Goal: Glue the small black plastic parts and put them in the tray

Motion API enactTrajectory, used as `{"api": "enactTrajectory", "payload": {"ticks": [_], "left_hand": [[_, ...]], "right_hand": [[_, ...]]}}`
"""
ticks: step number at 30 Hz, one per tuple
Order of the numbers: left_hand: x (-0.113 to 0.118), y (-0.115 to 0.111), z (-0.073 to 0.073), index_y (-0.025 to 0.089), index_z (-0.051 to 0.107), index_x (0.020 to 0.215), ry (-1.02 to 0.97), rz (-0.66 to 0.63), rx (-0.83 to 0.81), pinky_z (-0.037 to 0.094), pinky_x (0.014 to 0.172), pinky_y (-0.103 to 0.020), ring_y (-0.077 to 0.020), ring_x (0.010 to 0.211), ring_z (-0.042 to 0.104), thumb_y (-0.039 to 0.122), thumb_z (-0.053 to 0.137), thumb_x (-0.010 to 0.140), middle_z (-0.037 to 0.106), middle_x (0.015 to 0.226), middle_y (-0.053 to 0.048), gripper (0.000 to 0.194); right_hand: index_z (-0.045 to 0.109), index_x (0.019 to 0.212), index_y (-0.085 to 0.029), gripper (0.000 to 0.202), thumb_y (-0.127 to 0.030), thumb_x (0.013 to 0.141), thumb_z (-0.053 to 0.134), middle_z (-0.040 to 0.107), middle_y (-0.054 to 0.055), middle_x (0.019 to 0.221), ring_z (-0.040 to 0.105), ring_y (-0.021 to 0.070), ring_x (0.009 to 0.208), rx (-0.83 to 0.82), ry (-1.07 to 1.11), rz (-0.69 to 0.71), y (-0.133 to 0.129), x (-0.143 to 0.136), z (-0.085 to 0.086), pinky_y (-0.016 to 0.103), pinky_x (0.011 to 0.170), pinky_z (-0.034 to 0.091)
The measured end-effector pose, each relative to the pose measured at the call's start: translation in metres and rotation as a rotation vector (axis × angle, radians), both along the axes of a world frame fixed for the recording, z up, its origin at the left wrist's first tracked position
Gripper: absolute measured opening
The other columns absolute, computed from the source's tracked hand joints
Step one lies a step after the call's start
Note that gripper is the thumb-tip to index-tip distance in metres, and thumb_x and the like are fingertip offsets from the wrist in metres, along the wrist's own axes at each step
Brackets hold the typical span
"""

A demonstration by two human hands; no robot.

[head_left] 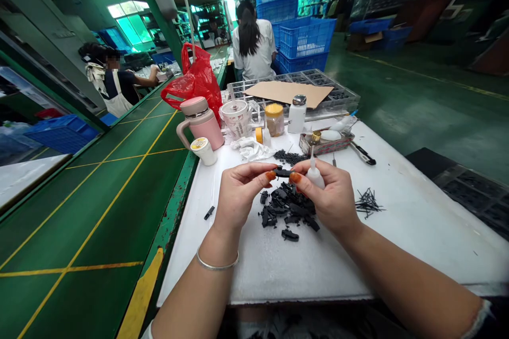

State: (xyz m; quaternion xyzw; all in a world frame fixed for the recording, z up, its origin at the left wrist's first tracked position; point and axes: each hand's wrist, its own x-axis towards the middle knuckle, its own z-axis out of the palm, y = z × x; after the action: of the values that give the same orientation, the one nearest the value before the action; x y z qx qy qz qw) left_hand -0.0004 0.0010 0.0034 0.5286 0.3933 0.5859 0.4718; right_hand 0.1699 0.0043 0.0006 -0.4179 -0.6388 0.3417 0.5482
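Between my two hands is a small black plastic part (283, 173), pinched at each end by thumb and fingers. My left hand (242, 190) is closed on its left end, and my right hand (332, 190) on its right end. A white squeeze bottle with a thin nozzle (314, 174) is also tucked in my right hand, tip pointing up. Just beneath lies a heap of similar black parts (292, 206) on the white tabletop (318, 270). Behind my hands is a pile of tiny black pieces (289, 157). Thin black rods (369, 202) lie right of my right hand.
A pink tumbler (207, 130), a white cup (203, 151), a lidded jug (236, 119), a yellow-lidded jar (274, 119) and a white pump bottle (297, 115) line the back. A cutter knife (362, 152) lies right. A green conveyor (103, 190) runs left; two co-workers sit further off.
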Motion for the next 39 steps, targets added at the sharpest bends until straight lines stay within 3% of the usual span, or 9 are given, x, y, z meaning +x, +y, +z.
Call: {"api": "enactTrajectory", "payload": {"ticks": [21,28,33,39], "left_hand": [[0.0008,0.0002,0.0018,0.019,0.076,0.088,-0.062,-0.040,-0.036,0.056,0.060,-0.021,-0.0153,0.069,0.068,0.025,0.079,0.073,0.072,0.078,-0.006,0.017],[-0.0006,0.0023,0.0004,0.019,0.074,0.093,-0.061,-0.073,-0.077,0.056,0.064,-0.022,-0.0165,0.078,0.068,0.024,0.080,0.071,0.072,0.085,-0.006,0.024],[-0.0001,0.0050,-0.0034,0.019,0.072,0.096,-0.098,-0.163,-0.132,0.055,0.066,-0.019,-0.0132,0.079,0.065,0.019,0.081,0.069,0.072,0.085,-0.004,0.029],[0.0013,0.0047,-0.0045,0.019,0.072,0.094,-0.130,-0.157,-0.155,0.053,0.064,-0.017,-0.0103,0.072,0.063,0.019,0.080,0.071,0.070,0.079,-0.002,0.024]], "right_hand": [[0.067,0.079,-0.018,0.015,-0.033,0.081,0.068,0.057,-0.003,0.060,0.048,0.0106,0.054,0.040,-0.011,-0.018,-0.0013,-0.0001,-0.0017,0.022,0.049,0.037],[0.067,0.078,-0.018,0.013,-0.031,0.081,0.067,0.059,-0.003,0.061,0.049,0.0102,0.056,0.066,-0.010,-0.051,-0.0012,-0.0002,-0.0006,0.021,0.051,0.039],[0.067,0.078,-0.018,0.013,-0.031,0.081,0.067,0.059,-0.003,0.061,0.049,0.0100,0.056,0.060,-0.008,-0.072,-0.0001,-0.0004,0.0000,0.021,0.052,0.040],[0.067,0.078,-0.019,0.014,-0.032,0.081,0.067,0.059,-0.002,0.063,0.050,0.0110,0.058,0.053,-0.016,-0.065,-0.0003,-0.0006,0.0001,0.022,0.053,0.040]]}}
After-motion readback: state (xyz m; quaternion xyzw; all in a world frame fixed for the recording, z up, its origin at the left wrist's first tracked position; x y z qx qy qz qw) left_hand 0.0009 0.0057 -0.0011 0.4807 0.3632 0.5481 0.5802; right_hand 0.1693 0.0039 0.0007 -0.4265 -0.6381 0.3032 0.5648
